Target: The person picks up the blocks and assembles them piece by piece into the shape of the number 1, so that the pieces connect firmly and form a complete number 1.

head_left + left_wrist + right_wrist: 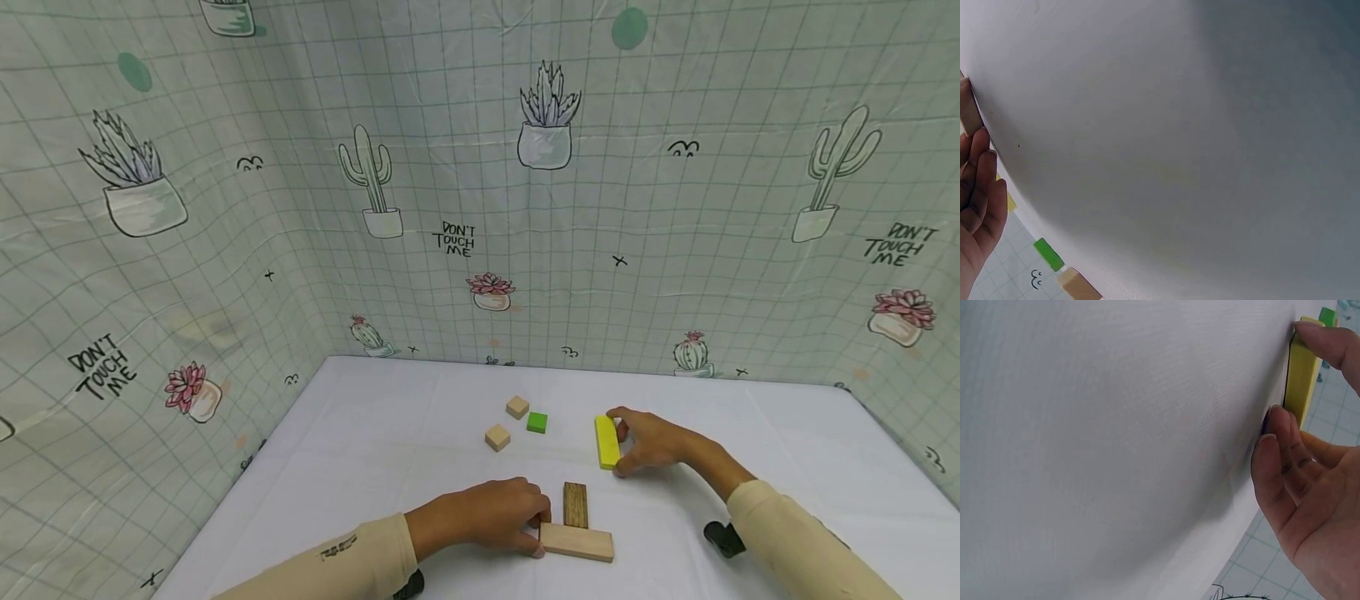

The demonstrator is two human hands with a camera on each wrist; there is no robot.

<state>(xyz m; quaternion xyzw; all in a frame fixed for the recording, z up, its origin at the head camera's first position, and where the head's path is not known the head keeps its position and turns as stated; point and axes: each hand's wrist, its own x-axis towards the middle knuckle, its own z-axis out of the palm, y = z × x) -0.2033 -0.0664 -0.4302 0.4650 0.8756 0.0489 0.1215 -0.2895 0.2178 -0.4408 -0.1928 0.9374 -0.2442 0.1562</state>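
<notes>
My left hand (498, 512) pinches the left end of a pale wooden block (576, 543) lying flat on the white table. In the left wrist view, this block (969, 107) shows at the left edge, between thumb and fingertips. A dark brown wooden block (576, 505) meets its far side at a right angle, forming an upside-down T. Farther back on the right, my right hand (654, 440) grips a yellow block (607, 442) by its two ends, thumb at the near end. The right wrist view shows the yellow block (1302, 372) between thumb and fingers.
Two small pale wooden blocks (497, 437) and a small green block (537, 422) lie left of the yellow one, toward the back. A grid-patterned cloth (450, 317) with cactus drawings hangs behind the table and along its sides.
</notes>
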